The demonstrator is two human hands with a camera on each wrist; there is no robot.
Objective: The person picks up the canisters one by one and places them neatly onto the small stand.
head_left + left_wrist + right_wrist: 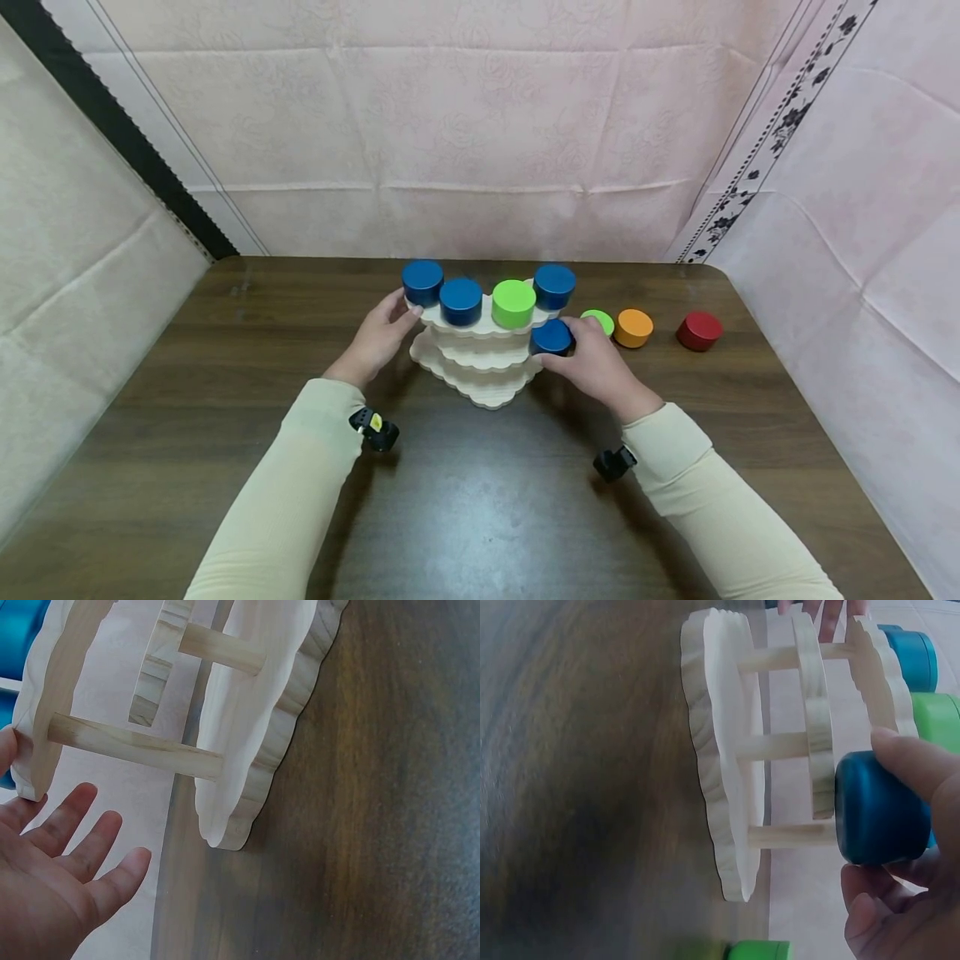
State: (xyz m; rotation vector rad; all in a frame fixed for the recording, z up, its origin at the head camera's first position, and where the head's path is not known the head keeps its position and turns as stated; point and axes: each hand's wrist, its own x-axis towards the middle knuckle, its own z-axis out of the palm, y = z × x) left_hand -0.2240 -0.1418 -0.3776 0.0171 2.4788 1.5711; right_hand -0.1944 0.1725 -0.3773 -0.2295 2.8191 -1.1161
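Blue and round, one jar (551, 338) is at the right end of the middle shelf (480, 358), pinched in the right hand (596, 367). The left hand (378, 337) pinches the edge of the top shelf (486, 327), other fingers spread. Best hold the stand (483, 392) steady and set the jar down flat.

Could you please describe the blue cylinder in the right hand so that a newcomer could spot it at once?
On the brown table stands a pale three-tier stand. At its right side, by the middle tier, the right hand grips the blue cylinder. It is lower than the other three blue cylinders, which stand on the top tier.
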